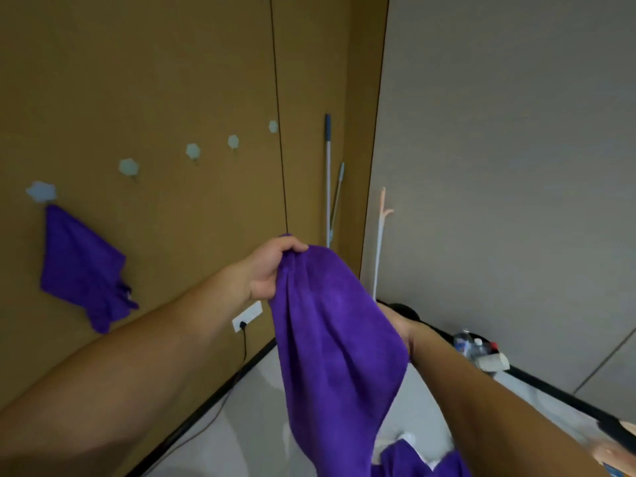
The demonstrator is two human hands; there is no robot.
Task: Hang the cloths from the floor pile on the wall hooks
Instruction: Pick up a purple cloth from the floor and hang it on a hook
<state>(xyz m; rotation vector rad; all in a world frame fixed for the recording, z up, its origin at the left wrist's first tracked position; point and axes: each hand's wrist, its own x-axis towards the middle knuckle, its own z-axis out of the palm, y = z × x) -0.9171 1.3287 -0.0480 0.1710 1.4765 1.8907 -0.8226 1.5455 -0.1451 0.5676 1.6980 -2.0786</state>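
I hold a purple cloth up in front of the brown wall. My left hand grips its top edge with curled fingers. My right hand is mostly hidden behind the cloth's right side and seems to hold it there. Another purple cloth hangs from the leftmost flower-shaped hook. To its right, a row of bare hooks climbs along the wall. More purple cloth from the floor pile shows at the bottom edge.
Mop handles lean in the corner. A wall socket with a black cable sits low on the brown wall. Plastic bottles and a paper roll lie along the grey wall's base at right.
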